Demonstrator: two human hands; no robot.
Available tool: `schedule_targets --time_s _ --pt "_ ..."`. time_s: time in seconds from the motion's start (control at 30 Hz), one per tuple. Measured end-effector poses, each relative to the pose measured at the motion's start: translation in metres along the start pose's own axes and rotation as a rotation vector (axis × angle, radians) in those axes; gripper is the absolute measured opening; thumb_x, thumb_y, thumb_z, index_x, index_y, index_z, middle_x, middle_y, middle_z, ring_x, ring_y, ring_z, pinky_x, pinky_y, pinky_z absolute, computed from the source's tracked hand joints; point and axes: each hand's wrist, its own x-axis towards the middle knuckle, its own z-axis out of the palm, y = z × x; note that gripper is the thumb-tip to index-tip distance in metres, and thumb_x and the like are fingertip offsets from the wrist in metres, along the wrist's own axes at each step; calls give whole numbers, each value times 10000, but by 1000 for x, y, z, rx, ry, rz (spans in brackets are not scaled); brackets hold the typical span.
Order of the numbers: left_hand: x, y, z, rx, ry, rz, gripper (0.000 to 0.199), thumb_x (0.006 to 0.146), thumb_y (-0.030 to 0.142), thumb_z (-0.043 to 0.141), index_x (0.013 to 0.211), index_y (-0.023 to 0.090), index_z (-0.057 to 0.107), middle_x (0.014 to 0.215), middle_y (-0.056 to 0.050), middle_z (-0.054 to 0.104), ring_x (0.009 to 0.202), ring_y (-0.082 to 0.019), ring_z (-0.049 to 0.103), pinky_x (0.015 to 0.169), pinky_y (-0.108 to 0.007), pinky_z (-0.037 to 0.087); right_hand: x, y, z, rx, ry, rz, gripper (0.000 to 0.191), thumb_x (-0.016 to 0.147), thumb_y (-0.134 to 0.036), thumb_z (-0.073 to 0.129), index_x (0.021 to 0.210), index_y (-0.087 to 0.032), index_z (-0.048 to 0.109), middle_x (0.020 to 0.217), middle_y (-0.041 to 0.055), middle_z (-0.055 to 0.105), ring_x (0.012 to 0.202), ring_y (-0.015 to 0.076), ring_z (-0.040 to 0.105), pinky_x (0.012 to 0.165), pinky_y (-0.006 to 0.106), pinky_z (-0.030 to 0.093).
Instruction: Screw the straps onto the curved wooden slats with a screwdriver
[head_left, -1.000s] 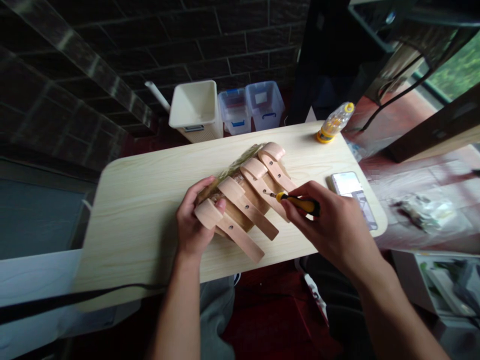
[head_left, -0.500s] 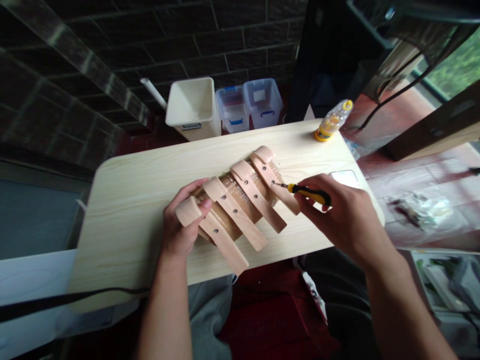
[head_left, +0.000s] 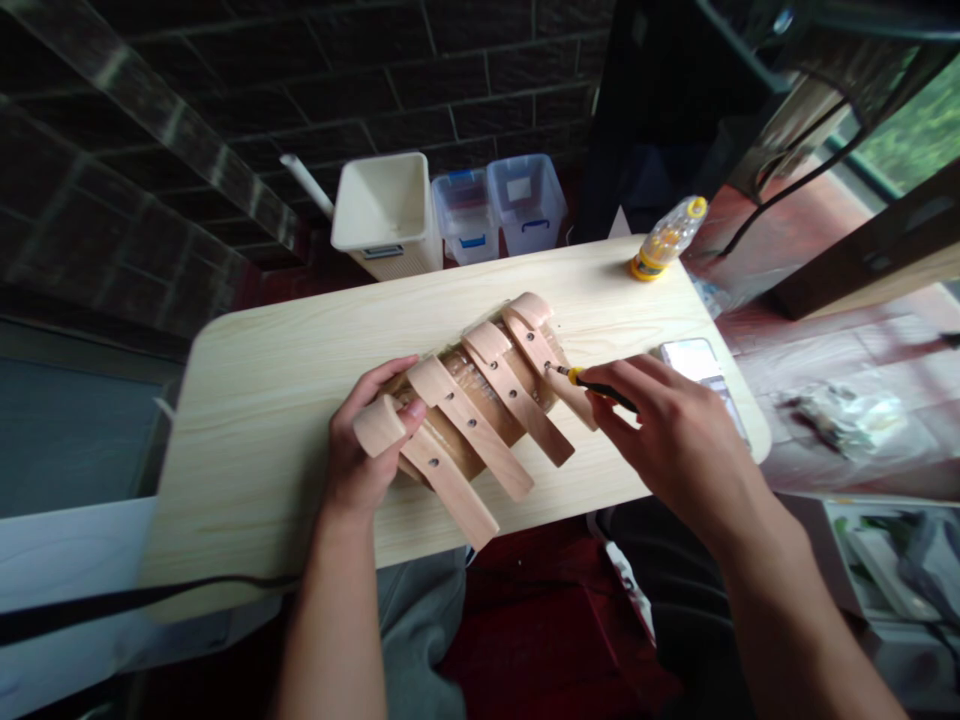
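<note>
A brown, tape-wrapped block (head_left: 489,391) lies slantwise on the table, with several pale wooden strips with curled ends (head_left: 491,445) across it. Dark screws show in the strips. My left hand (head_left: 373,440) is closed round the block's left end, its thumb over the leftmost strips. Between the fingers of my right hand (head_left: 667,425) is a yellow and black screwdriver (head_left: 606,388). Its tip meets the lower screw (head_left: 547,366) of the far right strip; whether it sits in the screw head is too small to tell. The fingers partly cover the handle.
The block rests on a light wood table (head_left: 300,340). A clear container with yellow ends (head_left: 670,240) stands at its back right corner. Flat, pale-faced objects (head_left: 690,358) lie beyond my right hand. Past the back edge are a cream bin (head_left: 382,205) and clear plastic boxes (head_left: 527,205).
My right hand has turned and its fingers have shifted forward over the screwdriver handle, hiding more of it. The block and my left hand have barely moved.
</note>
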Motion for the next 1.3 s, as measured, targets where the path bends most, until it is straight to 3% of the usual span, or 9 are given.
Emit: schedule_targets --time_s 0.1,0.27,0.47,0.63,0.8,1.0,1.3 --pt "-1 4 -2 -85 -26 -50 691 812 579 830 1389 218 713 1372 -115 758 1244 -344 735 1104 -424 591 -1 -2 -1 2 4 -13 164 1011 -158 685 1129 -229 776 1110 76 808 851 222 766 683 310 508" --pt "-1 14 -3 -109 -64 8 694 764 545 885 1360 220 738 1449 -112 725 1387 -379 662 1266 -497 484 0 -3 -3 21 -8 12 122 1003 -169 699 1084 -207 781 1029 74 816 802 226 766 666 305 491" --pt "0 18 -2 -130 -66 59 638 760 496 895 1308 198 760 1432 -126 728 1395 -383 654 1272 -498 481 3 -4 2 55 35 148 40 963 -213 739 979 -226 773 874 39 848 712 222 785 637 281 481" --pt "-1 15 -2 -91 -55 46 622 794 487 865 1339 216 740 1449 -113 721 1391 -365 658 1268 -483 481 3 -5 4 88 25 208 46 962 -246 730 1004 -233 743 904 50 858 748 239 803 658 284 500" --pt "-3 14 -1 -30 -38 5 646 820 520 830 1382 225 706 1460 -110 717 1379 -363 665 1233 -484 514 -1 -4 -4 129 -34 145 202 954 -192 706 1147 -243 673 1011 39 855 734 213 783 656 273 501" --pt "-1 18 -1 -95 -61 65 675 781 530 873 1353 200 731 1481 -127 705 1417 -373 642 1271 -480 481 -3 -4 -13 12 -13 49 60 1001 -236 697 1048 -233 735 878 26 831 585 192 720 595 292 438" --pt "1 26 0 -108 -51 62 638 760 521 891 1295 200 760 1432 -133 724 1383 -383 656 1263 -503 481 4 -5 -2 41 9 272 203 1011 -397 699 890 -234 704 771 54 814 665 256 781 572 285 415"
